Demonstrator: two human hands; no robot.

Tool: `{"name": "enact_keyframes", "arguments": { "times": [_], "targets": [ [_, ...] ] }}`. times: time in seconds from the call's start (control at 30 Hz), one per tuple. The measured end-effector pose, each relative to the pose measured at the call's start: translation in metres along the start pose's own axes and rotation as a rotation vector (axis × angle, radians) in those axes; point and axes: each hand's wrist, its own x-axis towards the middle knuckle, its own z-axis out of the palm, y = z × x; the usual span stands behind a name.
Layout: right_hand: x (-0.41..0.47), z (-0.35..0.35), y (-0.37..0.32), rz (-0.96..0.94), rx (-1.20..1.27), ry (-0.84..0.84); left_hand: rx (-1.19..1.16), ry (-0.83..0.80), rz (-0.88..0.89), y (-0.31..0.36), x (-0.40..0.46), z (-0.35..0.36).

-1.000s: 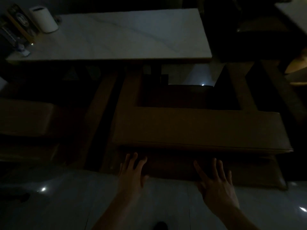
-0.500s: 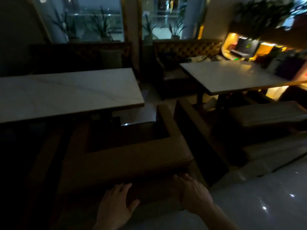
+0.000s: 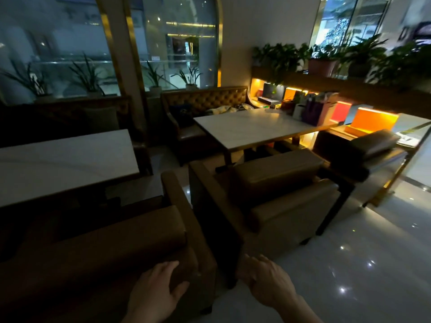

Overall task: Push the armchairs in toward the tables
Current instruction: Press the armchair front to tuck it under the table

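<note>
A brown armchair (image 3: 112,243) stands at the lower left, its seat under the edge of a white marble table (image 3: 63,164). My left hand (image 3: 156,292) hovers open at the right end of its backrest, fingers spread, touching or just off the leather. My right hand (image 3: 268,280) hangs open over the gap between chairs, holding nothing. A second brown armchair (image 3: 275,194) stands to the right, turned at an angle toward another white table (image 3: 254,128). A third, darker armchair (image 3: 363,155) sits further right.
Tufted leather sofas (image 3: 205,106) line the far side of both tables, below windows with potted plants. A lit shelf with boxes and bags (image 3: 314,108) runs along the right. Glossy pale floor (image 3: 349,264) spreads to the lower right.
The view has lifted and swung right, from looking down at the first armchair's back to showing the second table and chairs. Both hands have slid to the backrest's right end, the right one off it.
</note>
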Motion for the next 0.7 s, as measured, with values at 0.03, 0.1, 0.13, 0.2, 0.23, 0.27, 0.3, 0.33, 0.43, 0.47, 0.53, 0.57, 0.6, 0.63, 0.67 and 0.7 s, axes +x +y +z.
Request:
{"name": "enact_keyframes", "arguments": {
  "times": [0.03,0.1,0.13,0.2,0.23,0.27,0.3,0.33,0.43,0.47,0.53,0.57,0.6,0.63,0.67,0.7],
  "targets": [
    [-0.005,-0.003,0.011,0.013,0.017,0.013,0.004,0.001,0.014,0.011,-0.003,0.002],
    [-0.015,-0.009,0.03,0.029,0.04,0.022,0.019,0.003,0.031,0.032,-0.009,0.006],
    [-0.019,-0.011,0.039,0.036,0.044,0.023,0.029,0.008,0.034,0.041,-0.012,0.008],
    [-0.025,-0.017,0.053,0.051,0.052,0.031,0.042,0.014,0.042,0.058,-0.016,0.009],
    [-0.026,-0.02,0.059,0.058,0.059,0.037,0.045,0.013,0.048,0.065,-0.017,0.009],
    [-0.027,-0.022,0.065,0.062,0.064,0.041,0.046,0.014,0.054,0.07,-0.018,0.009],
    [-0.028,-0.024,0.069,0.061,0.068,0.047,0.046,0.017,0.058,0.075,-0.018,0.01],
    [-0.029,-0.026,0.073,0.058,0.072,0.055,0.045,0.023,0.06,0.08,-0.019,0.011],
    [-0.031,-0.03,0.083,0.053,0.078,0.079,0.05,0.043,0.065,0.093,-0.02,0.013],
    [-0.031,-0.031,0.086,0.051,0.075,0.081,0.052,0.043,0.065,0.096,-0.02,0.014],
    [-0.03,-0.032,0.091,0.048,0.062,0.079,0.047,0.035,0.065,0.102,-0.019,0.018],
    [-0.029,-0.033,0.094,0.046,0.058,0.079,0.04,0.031,0.068,0.104,-0.017,0.02],
    [-0.026,-0.034,0.096,0.043,0.056,0.079,0.034,0.029,0.074,0.106,-0.015,0.022],
    [-0.024,-0.034,0.098,0.037,0.052,0.082,0.032,0.028,0.08,0.107,-0.013,0.025],
    [-0.021,-0.035,0.1,0.03,0.047,0.084,0.033,0.026,0.082,0.11,-0.009,0.028],
    [-0.017,-0.037,0.102,0.025,0.042,0.087,0.033,0.025,0.082,0.112,-0.004,0.03]
  ]
}}
